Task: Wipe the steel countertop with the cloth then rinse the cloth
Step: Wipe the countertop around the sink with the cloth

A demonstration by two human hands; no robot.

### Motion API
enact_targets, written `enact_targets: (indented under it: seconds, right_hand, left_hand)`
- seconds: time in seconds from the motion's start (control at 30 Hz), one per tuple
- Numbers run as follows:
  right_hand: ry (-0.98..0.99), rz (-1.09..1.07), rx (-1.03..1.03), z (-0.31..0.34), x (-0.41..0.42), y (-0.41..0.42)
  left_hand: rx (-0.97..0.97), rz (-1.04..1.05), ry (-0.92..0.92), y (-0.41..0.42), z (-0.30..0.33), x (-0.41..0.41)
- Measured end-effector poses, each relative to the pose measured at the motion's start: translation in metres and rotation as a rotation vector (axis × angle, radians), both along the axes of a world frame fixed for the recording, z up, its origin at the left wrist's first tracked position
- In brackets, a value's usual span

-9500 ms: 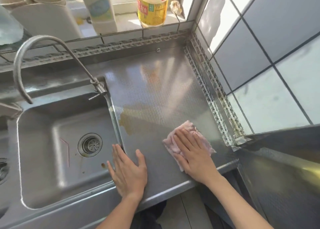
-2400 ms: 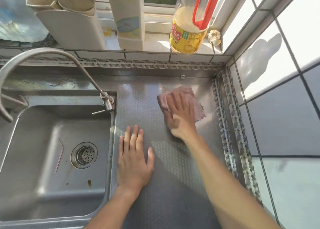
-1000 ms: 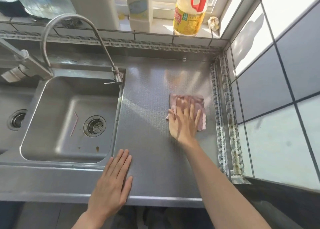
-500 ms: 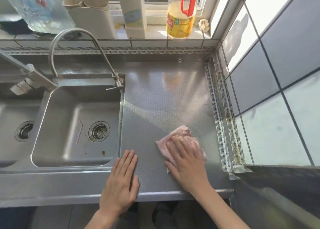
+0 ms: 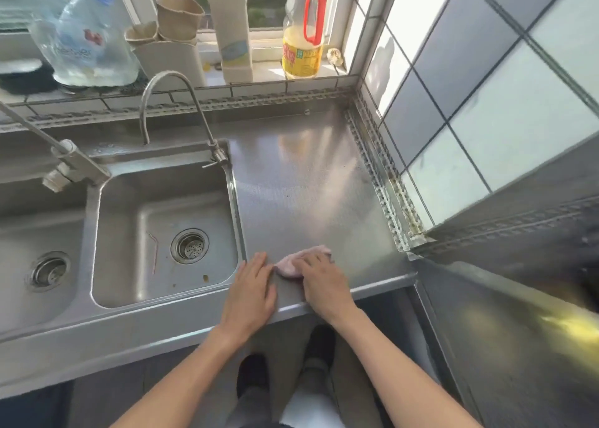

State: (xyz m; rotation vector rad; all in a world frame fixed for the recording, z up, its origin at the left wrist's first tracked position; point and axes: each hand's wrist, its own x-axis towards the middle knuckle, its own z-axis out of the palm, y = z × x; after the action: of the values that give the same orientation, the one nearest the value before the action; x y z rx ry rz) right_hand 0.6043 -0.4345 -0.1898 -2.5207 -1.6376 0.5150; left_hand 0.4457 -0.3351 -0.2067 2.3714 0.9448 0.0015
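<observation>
Nearest, the left hand (image 5: 251, 293) lies flat on the front edge of the steel tabletop (image 5: 308, 181), fingers straight and together, its grip holding nothing. Just to its right, the right hand (image 5: 324, 282) presses down on the pink cloth (image 5: 291, 265), fingers laid over it; whether the grip curls into the fabric cannot be told. The cloth sits bunched near the tabletop's front edge, its left end poking out between the two hands and close to the left thumb.

Left of the hands is the sink (image 5: 162, 233), with a round drain (image 5: 189, 245) and a thin pink straw (image 5: 153, 249) on its floor. A second basin (image 5: 39, 259) lies further left. A curved tap (image 5: 175, 103) rises from the sink's back right corner.

Beyond, on the window ledge, stand a clear water bottle (image 5: 87, 42), a pale holder with paper cups (image 5: 171, 45), a tall white bottle (image 5: 230, 29) and an oil bottle (image 5: 303, 32) with a red handle. Tiled wall (image 5: 470, 87) closes the right side.
</observation>
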Motion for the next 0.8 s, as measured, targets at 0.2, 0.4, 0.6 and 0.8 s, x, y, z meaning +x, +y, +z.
enact_targets:
  seconds: [0.2,0.4,0.6,0.8]
  right_hand:
    - [0.259,-0.274,0.157,0.052,-0.007,-0.071]
    - [0.387,-0.685,0.360,0.086,-0.064,-0.196]
    - [0.396,-1.137,0.421,0.091,-0.139,-0.295]
    - [0.389,-1.394,0.618,0.105,-0.176,-0.347]
  left_hand:
    - [-0.241,-0.082,-0.080,0.015,0.044,-0.047]
    - [-0.404,-0.211,-0.132,-0.014,0.065,-0.098]
    - [-0.418,-0.452,-0.047,-0.052,0.070,-0.088]
    - [-0.372,-0.749,0.055,-0.084,0.073,-0.032]
